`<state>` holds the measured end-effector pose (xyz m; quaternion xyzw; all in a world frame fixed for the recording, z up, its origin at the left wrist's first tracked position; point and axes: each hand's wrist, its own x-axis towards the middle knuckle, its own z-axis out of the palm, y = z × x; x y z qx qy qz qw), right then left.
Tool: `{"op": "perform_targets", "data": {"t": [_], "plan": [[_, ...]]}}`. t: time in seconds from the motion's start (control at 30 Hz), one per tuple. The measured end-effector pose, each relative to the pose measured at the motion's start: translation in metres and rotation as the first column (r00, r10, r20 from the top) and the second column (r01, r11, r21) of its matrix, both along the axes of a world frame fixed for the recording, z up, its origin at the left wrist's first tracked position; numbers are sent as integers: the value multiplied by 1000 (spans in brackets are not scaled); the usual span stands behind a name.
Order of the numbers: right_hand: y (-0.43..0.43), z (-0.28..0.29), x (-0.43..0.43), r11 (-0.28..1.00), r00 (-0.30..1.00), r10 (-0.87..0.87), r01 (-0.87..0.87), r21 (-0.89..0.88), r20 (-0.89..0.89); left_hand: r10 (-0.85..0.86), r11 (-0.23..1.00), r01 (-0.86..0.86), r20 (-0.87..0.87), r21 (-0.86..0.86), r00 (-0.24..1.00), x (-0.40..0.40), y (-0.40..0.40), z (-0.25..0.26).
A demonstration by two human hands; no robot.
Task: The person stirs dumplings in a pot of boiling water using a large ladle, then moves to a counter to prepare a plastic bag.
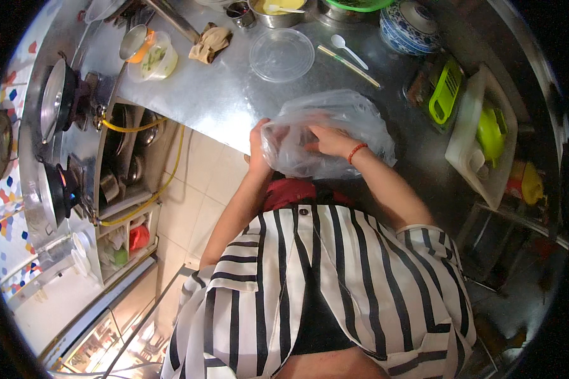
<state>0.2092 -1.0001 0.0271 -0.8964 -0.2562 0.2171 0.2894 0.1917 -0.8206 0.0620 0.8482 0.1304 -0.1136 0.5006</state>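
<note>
A clear plastic bag (360, 113) is bunched up at the near edge of the steel worktop, close to my body. My left hand (261, 144) grips its left side, the fingers partly behind the film. On my right wrist is a red beaded bracelet (358, 152). My right hand (333, 139) lies among the bag's folds with some fingertips covered by plastic, so its grip is unclear. What the bag contains, if anything, cannot be made out. Beyond it a round clear plastic lid (282, 55) lies flat. Wrapped chopsticks (348, 66) and a white plastic spoon (350, 51) rest to its right.
A metal bowl of yellow food (277, 19) and a blue-and-white lidded pot (408, 31) stand at the back. Plastic tubs (159, 59) and a brown cloth (210, 43) lie left. Gas burners with woks (57, 102) are farther left. A white bin (464, 137) stands right.
</note>
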Motion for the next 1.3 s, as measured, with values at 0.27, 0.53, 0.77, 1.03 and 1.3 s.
{"op": "perform_targets", "data": {"t": [0.27, 0.53, 0.77, 1.03, 1.3], "plan": [[-5, -64, 11, 957, 994, -23, 53, 285, -107, 383, 622, -292, -43, -726, 923, -10, 7, 50], [14, -3, 4, 988, 997, -46, 36, -152, -61, 153, 930, -159, -43, -332, 987, 3, -12, 32], [-4, -35, -6, 943, 982, -191, 185, 276, -7, 353, 764, -158, 200, -625, 914, 13, 5, 37], [-7, -81, 2, 949, 980, -197, 195, 249, -21, 397, 675, -98, 247, -731, 884, 15, -12, 88], [10, -15, 4, 958, 969, -201, 165, 234, 141, 113, 611, -78, -10, -788, 994, 20, -20, 144]]}}
